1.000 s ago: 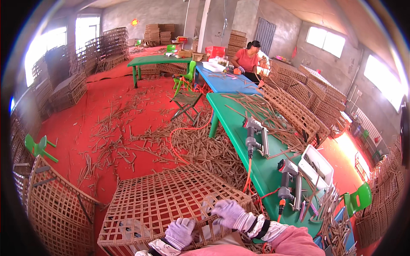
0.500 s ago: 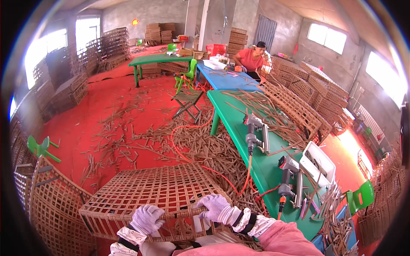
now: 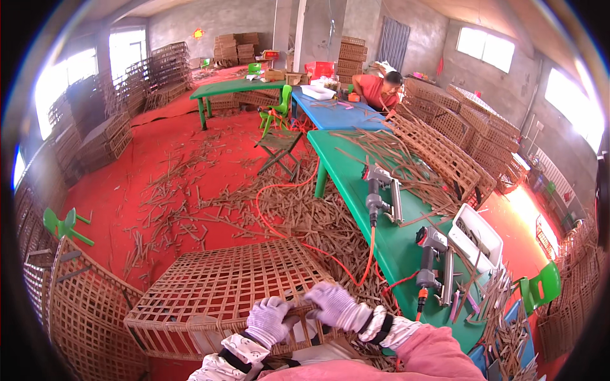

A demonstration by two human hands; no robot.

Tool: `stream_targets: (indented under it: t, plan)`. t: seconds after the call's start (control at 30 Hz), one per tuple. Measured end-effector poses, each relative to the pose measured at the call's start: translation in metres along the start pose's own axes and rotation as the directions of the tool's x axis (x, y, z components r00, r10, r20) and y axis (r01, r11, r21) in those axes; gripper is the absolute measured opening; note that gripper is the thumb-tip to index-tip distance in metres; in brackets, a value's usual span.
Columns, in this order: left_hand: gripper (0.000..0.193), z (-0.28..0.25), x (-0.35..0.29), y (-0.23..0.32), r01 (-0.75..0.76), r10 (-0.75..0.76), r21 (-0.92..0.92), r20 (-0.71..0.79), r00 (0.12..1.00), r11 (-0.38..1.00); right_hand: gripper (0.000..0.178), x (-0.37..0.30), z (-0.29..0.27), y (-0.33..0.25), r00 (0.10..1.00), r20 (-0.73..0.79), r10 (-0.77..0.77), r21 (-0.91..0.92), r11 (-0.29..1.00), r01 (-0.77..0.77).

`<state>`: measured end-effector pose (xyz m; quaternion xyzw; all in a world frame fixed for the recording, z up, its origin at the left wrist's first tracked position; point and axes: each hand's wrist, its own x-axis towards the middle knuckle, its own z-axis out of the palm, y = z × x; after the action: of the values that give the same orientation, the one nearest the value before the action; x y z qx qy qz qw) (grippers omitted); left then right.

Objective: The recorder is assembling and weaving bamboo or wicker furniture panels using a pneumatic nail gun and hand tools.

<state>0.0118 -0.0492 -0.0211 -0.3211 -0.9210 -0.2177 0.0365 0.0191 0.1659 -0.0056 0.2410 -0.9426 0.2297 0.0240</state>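
A large woven basket (image 3: 222, 279) of brown strips lies in front of me, its open lattice side facing up. My left hand (image 3: 269, 320), in a pale striped glove, is closed on the near rim with its fingers curled. Close to its right, my right hand (image 3: 334, 306), gloved alike, grips the same rim near the basket's right corner. A narrow gap separates the hands, and the fingertips are partly hidden by the gloves and the rim.
To my right a green table (image 3: 346, 162) holds a nail gun (image 3: 432, 257), another nail gun (image 3: 380, 190), a white bin (image 3: 475, 238) and loose strips. An orange hose (image 3: 305, 246) crosses scraps on the red floor. A person (image 3: 379, 91) bends at the blue table (image 3: 337, 114).
My left hand has moved right along the rim, close to my right hand, which has shifted slightly right and up. The person at the blue table has bent lower.
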Motion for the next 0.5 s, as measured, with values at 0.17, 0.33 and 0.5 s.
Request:
stream_targets:
  t: [0.17, 0.33, 0.5]
  plan:
    - [0.042, 0.002, 0.01, 0.008, -0.024, 0.022, 0.079, 0.025, 0.999, 0.997, 0.035, -0.017, -0.03, 0.02, 0.966, 0.149, 0.21, -0.226, 0.959, -0.173]
    - [0.047, 0.004, 0.018, 0.021, 0.151, -0.146, -0.044, 0.096, 0.985, 0.988, 0.034, -0.003, -0.038, 0.031, 0.92, 0.339, 0.198, -0.153, 0.976, -0.153]
    - [0.043, 0.011, 0.015, 0.018, 0.113, -0.106, -0.046, 0.128, 0.986, 0.993, 0.033, 0.005, -0.036, 0.037, 0.894, 0.402, 0.198, 0.021, 0.974, -0.225]
